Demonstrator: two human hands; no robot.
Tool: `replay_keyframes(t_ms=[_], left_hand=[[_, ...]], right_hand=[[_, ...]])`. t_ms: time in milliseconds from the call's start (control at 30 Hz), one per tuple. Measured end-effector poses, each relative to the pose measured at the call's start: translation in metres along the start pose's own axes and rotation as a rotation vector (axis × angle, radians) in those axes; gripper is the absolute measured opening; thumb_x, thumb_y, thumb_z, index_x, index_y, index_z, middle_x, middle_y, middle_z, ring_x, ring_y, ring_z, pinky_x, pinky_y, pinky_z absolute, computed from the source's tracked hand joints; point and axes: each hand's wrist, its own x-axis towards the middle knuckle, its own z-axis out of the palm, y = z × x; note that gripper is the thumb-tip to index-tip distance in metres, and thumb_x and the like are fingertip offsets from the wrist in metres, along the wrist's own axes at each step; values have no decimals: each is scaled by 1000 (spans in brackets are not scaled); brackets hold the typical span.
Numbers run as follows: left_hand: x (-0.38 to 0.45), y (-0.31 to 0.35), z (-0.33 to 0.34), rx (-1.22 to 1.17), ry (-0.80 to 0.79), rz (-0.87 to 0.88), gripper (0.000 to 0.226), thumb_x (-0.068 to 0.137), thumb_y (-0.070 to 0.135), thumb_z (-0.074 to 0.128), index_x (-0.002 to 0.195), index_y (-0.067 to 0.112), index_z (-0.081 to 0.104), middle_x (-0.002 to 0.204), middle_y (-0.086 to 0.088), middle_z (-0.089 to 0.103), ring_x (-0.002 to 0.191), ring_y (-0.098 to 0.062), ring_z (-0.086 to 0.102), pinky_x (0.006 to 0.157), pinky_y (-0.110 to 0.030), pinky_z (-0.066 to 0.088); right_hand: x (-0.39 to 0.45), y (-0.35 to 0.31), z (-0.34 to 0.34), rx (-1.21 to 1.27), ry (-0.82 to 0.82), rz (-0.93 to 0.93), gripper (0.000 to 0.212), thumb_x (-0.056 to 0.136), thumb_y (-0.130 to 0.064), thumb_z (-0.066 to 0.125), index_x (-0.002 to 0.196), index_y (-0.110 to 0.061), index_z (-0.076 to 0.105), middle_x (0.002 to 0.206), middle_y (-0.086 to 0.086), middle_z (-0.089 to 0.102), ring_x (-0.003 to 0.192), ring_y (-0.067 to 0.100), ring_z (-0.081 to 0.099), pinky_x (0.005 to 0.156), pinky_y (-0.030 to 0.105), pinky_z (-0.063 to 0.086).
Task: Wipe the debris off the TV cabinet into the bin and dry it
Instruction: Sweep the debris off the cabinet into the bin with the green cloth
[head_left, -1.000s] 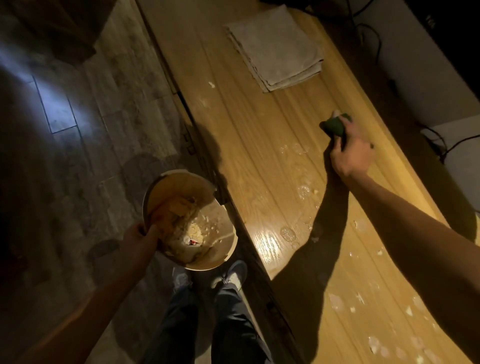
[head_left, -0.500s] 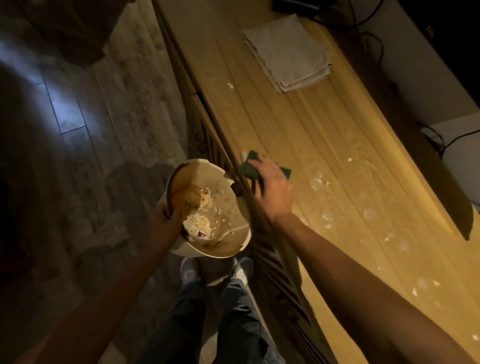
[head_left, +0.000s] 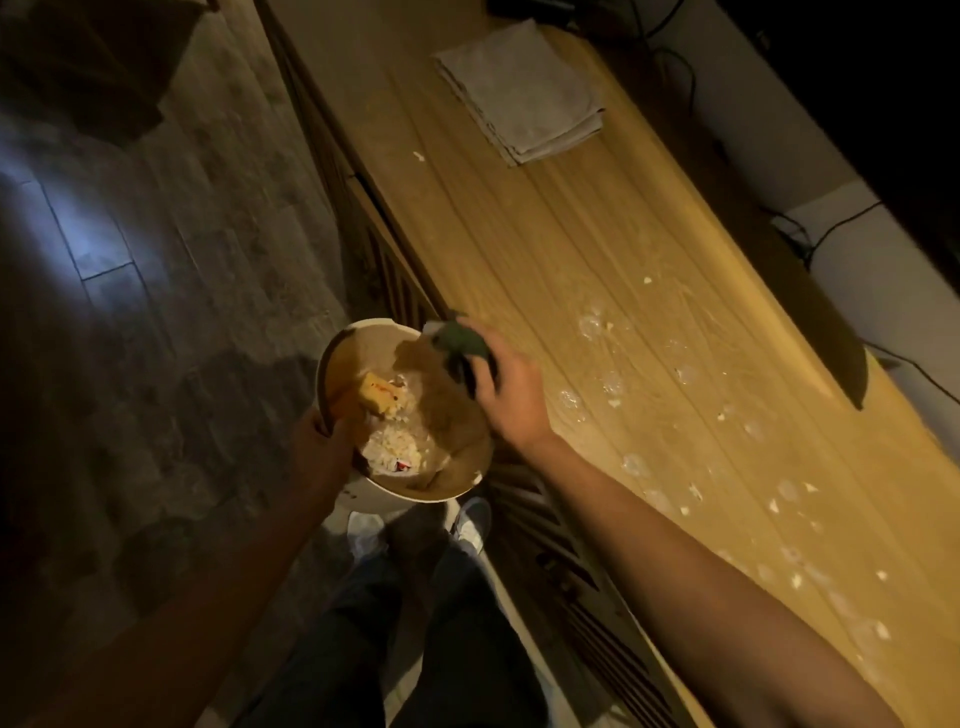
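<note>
The wooden TV cabinet (head_left: 545, 249) runs from the top middle to the bottom right, with white crumbs and wet rings (head_left: 613, 384) scattered over its near half. My left hand (head_left: 324, 441) grips the rim of a round white bin (head_left: 457, 480), held beside the cabinet's front edge. The bin holds crumbs and bits of rubbish. My right hand (head_left: 506, 389) is shut on a dark green cloth (head_left: 462, 343), held over the bin's far rim, just off the cabinet edge.
A folded grey towel (head_left: 524, 88) lies on the far end of the cabinet. Black cables (head_left: 831, 234) trail along the white wall behind it. My legs and shoes (head_left: 470, 522) stand on the dark floor beside the slatted cabinet front.
My right hand swept the green cloth from the middle of the cabinet top to its front edge, then out over the bin. The bin has come closer to the cabinet edge.
</note>
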Motion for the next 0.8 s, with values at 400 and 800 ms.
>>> replay_keyframes(t_ms=[400,800], left_hand=[[10,-44,17,47,42,59,35,81,45,67,84,10,65,69,-3,66,63,-17,64,57,-32,50],[9,-34,22,111,84,85,11,81,35,64,75,26,65,60,6,66,54,-3,65,46,-23,50]], right_hand=[[94,176,-257,-406,444,357,44,103,-10,49,143,-28,55,148,2,57,137,21,51,120,41,37],[127,247,-240,-520,314,491,47,104,-17,51,150,-25,44,149,12,55,137,36,50,117,50,38]])
